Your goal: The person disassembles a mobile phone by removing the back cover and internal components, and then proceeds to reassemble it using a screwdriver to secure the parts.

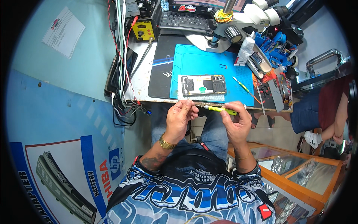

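Observation:
My right hand (237,121) is closed around the yellow-green handle of a slim pen-shaped tool (214,108). Its metal collar points left, toward my other hand. With thumb and fingers pinched together, my left hand (179,118) is at the tool's tip; what lies between the fingertips is too small to make out. Both hands are just off the bench's front edge, above my lap. Beyond them an opened smartphone (203,85), back cover off and inner parts showing, lies on bubble wrap (209,98) over a blue work mat (182,59). A second green-handled tool (242,86) rests on the mat to the right.
A microscope (238,28) stands at the back, a keyboard (184,21) beside it. Back left is a yellow-fronted bench unit (143,31) with hanging cables. A white bottle (245,50), tweezers (258,97) and blue holders (274,46) crowd the right. Another person (324,108) is at far right.

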Demonstrator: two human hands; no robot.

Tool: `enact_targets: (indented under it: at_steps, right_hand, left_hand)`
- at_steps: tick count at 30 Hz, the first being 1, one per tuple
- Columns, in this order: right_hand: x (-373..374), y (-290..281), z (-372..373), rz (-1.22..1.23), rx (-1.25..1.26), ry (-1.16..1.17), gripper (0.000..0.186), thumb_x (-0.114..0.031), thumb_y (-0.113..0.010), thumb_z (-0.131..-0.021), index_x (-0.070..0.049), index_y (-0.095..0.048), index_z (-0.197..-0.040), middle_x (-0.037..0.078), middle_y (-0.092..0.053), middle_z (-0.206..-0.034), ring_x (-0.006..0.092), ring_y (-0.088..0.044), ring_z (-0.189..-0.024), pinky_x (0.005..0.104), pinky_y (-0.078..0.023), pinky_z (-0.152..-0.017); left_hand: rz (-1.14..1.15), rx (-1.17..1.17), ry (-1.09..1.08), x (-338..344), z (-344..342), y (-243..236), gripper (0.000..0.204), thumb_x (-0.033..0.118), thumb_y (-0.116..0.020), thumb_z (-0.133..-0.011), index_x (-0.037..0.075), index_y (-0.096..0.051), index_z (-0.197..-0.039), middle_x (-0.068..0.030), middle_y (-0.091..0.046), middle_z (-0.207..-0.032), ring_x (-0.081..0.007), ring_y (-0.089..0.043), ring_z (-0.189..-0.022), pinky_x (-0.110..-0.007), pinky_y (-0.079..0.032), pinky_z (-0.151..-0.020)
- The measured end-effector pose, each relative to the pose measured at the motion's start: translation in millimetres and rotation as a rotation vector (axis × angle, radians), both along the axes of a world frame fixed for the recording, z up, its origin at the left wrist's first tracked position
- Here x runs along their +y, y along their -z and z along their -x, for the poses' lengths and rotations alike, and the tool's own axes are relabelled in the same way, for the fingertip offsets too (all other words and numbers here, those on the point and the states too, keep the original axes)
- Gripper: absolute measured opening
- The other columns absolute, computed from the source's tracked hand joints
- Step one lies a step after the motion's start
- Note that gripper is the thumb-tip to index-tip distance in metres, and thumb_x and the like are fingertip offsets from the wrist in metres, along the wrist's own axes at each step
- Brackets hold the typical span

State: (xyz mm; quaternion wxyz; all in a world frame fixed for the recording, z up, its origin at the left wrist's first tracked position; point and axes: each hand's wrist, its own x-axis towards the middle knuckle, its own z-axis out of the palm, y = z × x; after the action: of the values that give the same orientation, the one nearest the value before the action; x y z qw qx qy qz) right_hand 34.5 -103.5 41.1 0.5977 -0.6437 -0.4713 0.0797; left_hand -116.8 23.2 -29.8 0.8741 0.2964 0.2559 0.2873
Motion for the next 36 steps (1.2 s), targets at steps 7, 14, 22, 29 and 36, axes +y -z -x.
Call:
enact_targets:
  at_steps: [7, 14, 22, 29, 36]
  right_hand:
    - [-0.7, 1.8, -3.4, 0.016, -0.071, -0.016, 0.027, 0.008, -0.075, -0.081, 0.0, -0.068, -0.106, 0.012, -0.071, -0.096, 0.0215, -0.068, -0.087, 0.0313, -0.053, -0.079]
    - [-0.8, -2.8, -2.8, -0.004, -0.321, -0.052, 0.035, 0.01, -0.077, -0.077, -0.004, -0.066, -0.107, 0.011, -0.07, -0.101, 0.0252, -0.071, -0.087, 0.0338, -0.056, -0.075]
    - [-5.0, 3.7, -9.5, 0.007, -0.248, 0.01, 0.029, 0.005, -0.077, -0.082, -0.002, -0.067, -0.108, 0.014, -0.072, -0.093, 0.0236, -0.071, -0.08, 0.0326, -0.055, -0.073]
    - [17.0, -46.7, -62.2, 0.159, -0.386, 0.129, 0.026, 0.0, -0.07, -0.086, -0.002, -0.068, -0.111, 0.014, -0.068, -0.09, 0.0248, -0.07, -0.08, 0.0351, -0.055, -0.074]
    - [67.7, -49.5, -102.8, 0.277, -0.53, -0.07, 0.023, -0.006, -0.068, -0.088, -0.002, -0.068, -0.11, 0.016, -0.069, -0.089, 0.0285, -0.07, -0.079, 0.0379, -0.055, -0.072]
  left_hand:
    - [-0.015, 0.008, 0.003, -1.2, -1.9, 0.0, 0.021, 0.026, -0.059, -0.107, 0.005, -0.063, -0.104, -0.0042, -0.069, -0.087, -0.0112, -0.064, -0.073, -0.025, -0.053, -0.07]
    - [-0.024, 0.045, -0.005, -0.6, -4.2, -1.7, 0.021, 0.025, -0.06, -0.106, 0.005, -0.063, -0.104, -0.004, -0.069, -0.086, -0.0112, -0.064, -0.072, -0.025, -0.053, -0.068]
    - [-0.021, 0.046, 0.032, -1.4, -5.6, -12.8, 0.026, 0.025, -0.055, -0.108, 0.002, -0.064, -0.115, -0.0077, -0.072, -0.091, -0.0109, -0.065, -0.074, -0.025, -0.052, -0.069]
    - [-1.599, 0.465, -0.293, 19.5, -20.0, -15.5, 0.043, 0.021, -0.067, -0.098, -0.001, -0.061, -0.134, -0.0153, -0.071, -0.111, -0.0293, -0.066, -0.098, -0.037, -0.051, -0.085]
    - [-1.957, 0.713, -0.076, 60.7, -53.8, -6.8, 0.082, 0.039, -0.078, -0.085, 0.002, -0.045, -0.15, -0.0122, -0.059, -0.137, -0.0303, -0.054, -0.129, -0.062, -0.022, -0.118]
